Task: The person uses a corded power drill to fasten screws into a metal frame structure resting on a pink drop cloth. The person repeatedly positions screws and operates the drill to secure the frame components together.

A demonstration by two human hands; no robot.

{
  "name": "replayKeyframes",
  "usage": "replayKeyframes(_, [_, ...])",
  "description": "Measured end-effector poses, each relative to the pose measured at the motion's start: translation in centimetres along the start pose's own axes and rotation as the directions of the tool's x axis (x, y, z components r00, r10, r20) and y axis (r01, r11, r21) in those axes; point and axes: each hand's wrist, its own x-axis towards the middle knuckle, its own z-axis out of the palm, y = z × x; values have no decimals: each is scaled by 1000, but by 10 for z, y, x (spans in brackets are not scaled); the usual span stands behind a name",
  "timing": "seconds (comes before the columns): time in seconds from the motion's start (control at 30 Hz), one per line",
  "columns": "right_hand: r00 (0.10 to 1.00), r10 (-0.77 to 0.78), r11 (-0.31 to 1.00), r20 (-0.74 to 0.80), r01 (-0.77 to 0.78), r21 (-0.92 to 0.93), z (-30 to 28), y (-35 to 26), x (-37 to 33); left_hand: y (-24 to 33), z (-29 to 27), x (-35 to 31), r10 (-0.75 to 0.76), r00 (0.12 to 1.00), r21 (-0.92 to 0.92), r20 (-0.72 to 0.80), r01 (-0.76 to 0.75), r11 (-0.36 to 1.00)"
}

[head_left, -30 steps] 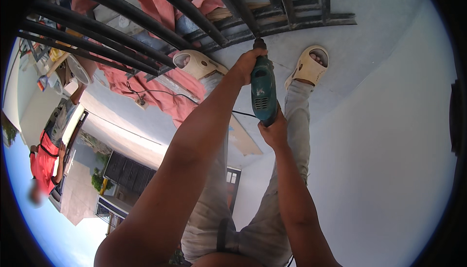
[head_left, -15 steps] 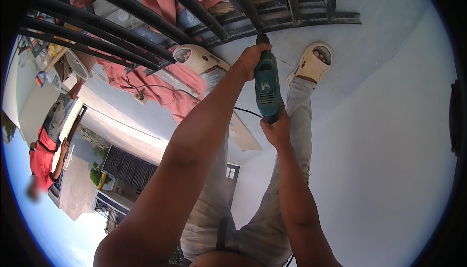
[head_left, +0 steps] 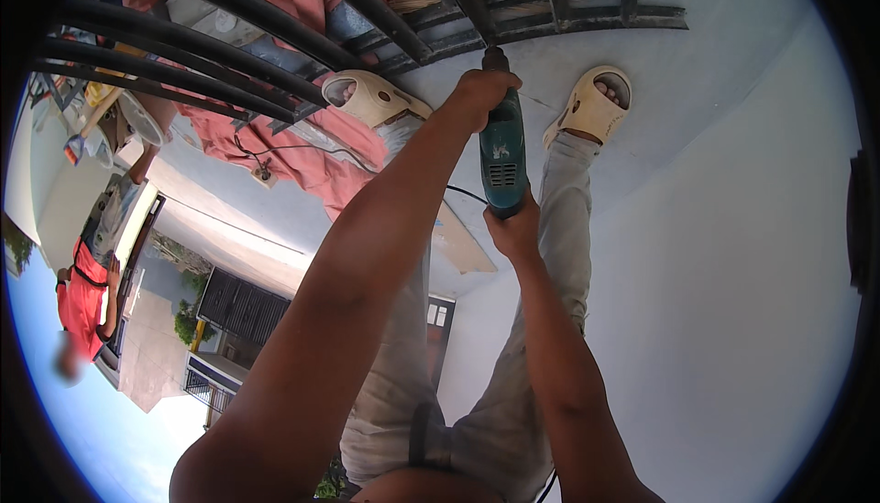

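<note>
A teal power drill [head_left: 503, 154] with a black front end points away from me, toward the lower rail of a black metal grille [head_left: 440, 55]. My left hand [head_left: 486, 95] wraps round its front part, just behind the chuck [head_left: 495, 59]. At the rear, my right hand [head_left: 515, 228] grips the drill's handle, which is mostly hidden by the fingers. The chuck is close to the foot of an upright bar; whether a bit touches the metal cannot be made out. A black cord [head_left: 466, 193] leads off from the drill to the left.
My feet, in cream clogs [head_left: 596, 104], stand either side of the drill. Left of them lie a crumpled red cloth [head_left: 302, 159] and a cord with a socket block [head_left: 264, 176]. A white wall [head_left: 724, 255] rises at right. Another person in a red shirt [head_left: 84, 287] stands far left.
The drill and both hands have shifted slightly up the picture, away from me. The grip of both hands stays the same. The view has tilted a little.
</note>
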Motion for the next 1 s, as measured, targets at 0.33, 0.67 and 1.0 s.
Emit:
replayKeyframes(0.33, [998, 56, 996, 10, -57, 62, 6, -12, -4, 7, 2, -14, 40, 997, 67, -59, -36, 997])
replayKeyframes(0.67, [983, 162, 975, 88, -173, 140, -35, -69, -62, -14, -18, -54, 52, 993, -270, 102, -23, 963])
replayKeyframes(1.0, [907, 271, 483, 322, -418, 770, -102, -140, -139, -54, -85, -43, 157, 963, -525, 221, -18, 851])
